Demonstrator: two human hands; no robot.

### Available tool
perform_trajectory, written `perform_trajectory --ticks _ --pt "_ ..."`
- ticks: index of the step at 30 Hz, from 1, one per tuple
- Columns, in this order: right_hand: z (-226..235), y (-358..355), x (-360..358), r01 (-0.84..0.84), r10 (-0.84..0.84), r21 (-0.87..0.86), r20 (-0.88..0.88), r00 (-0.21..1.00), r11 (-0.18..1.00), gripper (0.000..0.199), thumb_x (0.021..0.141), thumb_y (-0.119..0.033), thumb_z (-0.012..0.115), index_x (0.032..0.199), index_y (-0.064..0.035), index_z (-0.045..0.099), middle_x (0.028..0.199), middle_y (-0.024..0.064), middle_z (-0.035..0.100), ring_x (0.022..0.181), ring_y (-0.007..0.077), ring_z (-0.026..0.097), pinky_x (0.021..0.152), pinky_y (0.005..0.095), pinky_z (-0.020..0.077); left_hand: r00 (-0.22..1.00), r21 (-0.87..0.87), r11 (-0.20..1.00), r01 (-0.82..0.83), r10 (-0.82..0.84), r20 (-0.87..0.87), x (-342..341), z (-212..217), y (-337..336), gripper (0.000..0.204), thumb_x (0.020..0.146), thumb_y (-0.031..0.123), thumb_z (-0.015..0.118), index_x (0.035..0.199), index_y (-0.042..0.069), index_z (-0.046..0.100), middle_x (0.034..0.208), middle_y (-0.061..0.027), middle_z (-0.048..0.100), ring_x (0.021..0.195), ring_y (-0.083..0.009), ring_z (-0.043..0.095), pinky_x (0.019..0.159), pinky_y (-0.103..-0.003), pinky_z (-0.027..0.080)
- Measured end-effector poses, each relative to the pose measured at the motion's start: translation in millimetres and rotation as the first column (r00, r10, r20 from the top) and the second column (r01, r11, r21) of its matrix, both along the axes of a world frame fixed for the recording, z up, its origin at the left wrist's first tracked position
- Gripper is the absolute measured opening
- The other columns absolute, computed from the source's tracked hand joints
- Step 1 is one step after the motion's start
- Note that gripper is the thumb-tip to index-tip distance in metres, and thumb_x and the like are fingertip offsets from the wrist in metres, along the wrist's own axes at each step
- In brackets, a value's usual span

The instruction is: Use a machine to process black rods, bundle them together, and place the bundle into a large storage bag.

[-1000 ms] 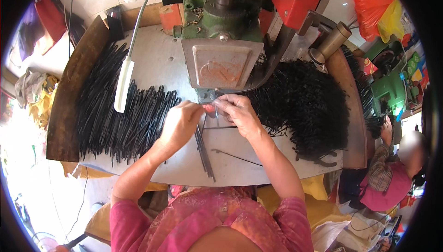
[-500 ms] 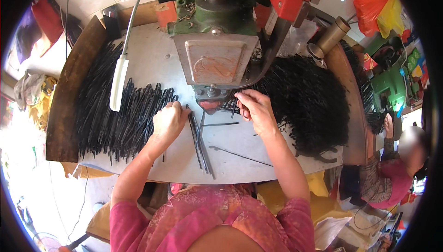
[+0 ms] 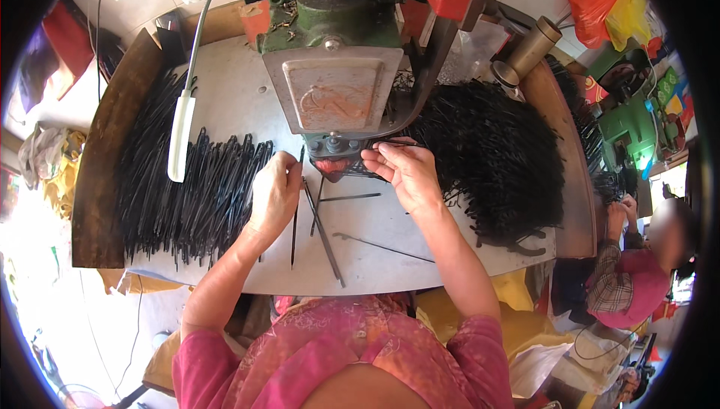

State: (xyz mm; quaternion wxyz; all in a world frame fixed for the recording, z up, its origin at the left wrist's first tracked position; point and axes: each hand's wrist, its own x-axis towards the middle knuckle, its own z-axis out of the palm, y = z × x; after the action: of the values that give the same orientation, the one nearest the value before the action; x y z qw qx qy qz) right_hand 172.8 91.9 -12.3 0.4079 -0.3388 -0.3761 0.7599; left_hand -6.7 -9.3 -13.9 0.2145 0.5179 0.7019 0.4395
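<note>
Grey metal tabletop (image 3: pixel 232 83): flanking the green metal machine (image 3: pixel 322 17), left hand (image 3: pixel 271 193) and right hand (image 3: pixel 409 179) each pinch a slim black strip (image 3: pixel 293 240) between fingers.

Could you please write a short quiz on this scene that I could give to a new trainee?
1. Multiple choice: where does the tangled heap of black pieces lie, as the person sees it?
A) To the left of the green machine
B) To the right of it
C) On top of it

2. True or false: the white bar on the bent cable is to the left of the machine.

3. Fill in the blank: the left hand has a thin strip in its grip, and that strip's colour is ____.

Key: 1. B; 2. True; 3. black
</note>
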Motion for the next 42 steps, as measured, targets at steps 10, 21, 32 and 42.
perform_trajectory --ticks 10,21,32,42 --pt "-5 -4 -22 0.062 -0.083 -0.165 -0.125 0.989 0.984 0.015 0.074 -0.002 0.056 0.086 0.0048 0.051 0.087 0.0137 0.058 0.081 0.0237 0.059 0.073 0.0333 0.0493 0.973 0.141 0.988 0.068 -0.034 -0.229 8 1 19 0.019 0.072 0.003 0.055 0.090 0.000 0.057 0.079 -0.0167 0.052 0.069 -0.0344 0.053 0.059 -0.036 0.043" --pt "-11 -4 -36 0.135 -0.162 -0.155 -0.177 0.971 0.979 0.015 0.074 -0.004 0.058 0.085 0.0024 0.050 0.086 0.0116 0.057 0.080 0.0217 0.058 0.074 0.0334 0.0483 0.954 0.152 0.987 0.046 0.002 -0.299 8 2 20 0.018 0.069 0.001 0.059 0.087 0.001 0.060 0.071 -0.0128 0.052 0.061 -0.0267 0.052 0.055 -0.031 0.041" --pt "-8 -7 -39 0.155 -0.174 -0.125 -0.154 0.973 0.980 0.017 0.074 -0.004 0.059 0.087 0.0030 0.051 0.087 0.0109 0.057 0.081 0.0200 0.057 0.075 0.0326 0.0474 0.959 0.161 0.984 0.077 -0.029 -0.281 7 3 18 0.018 0.070 0.001 0.058 0.088 0.001 0.060 0.071 -0.0130 0.052 0.061 -0.0254 0.053 0.056 -0.030 0.042" --pt "-6 -9 -40 0.175 -0.187 -0.094 -0.140 0.972 0.980 0.018 0.074 -0.004 0.059 0.087 0.0038 0.051 0.086 0.0118 0.058 0.079 0.0201 0.059 0.073 0.0310 0.0489 0.908 0.189 0.977 0.103 -0.015 -0.418 9 0 18 0.020 0.070 -0.001 0.056 0.090 0.001 0.058 0.073 -0.0127 0.051 0.063 -0.0283 0.054 0.054 -0.033 0.043"
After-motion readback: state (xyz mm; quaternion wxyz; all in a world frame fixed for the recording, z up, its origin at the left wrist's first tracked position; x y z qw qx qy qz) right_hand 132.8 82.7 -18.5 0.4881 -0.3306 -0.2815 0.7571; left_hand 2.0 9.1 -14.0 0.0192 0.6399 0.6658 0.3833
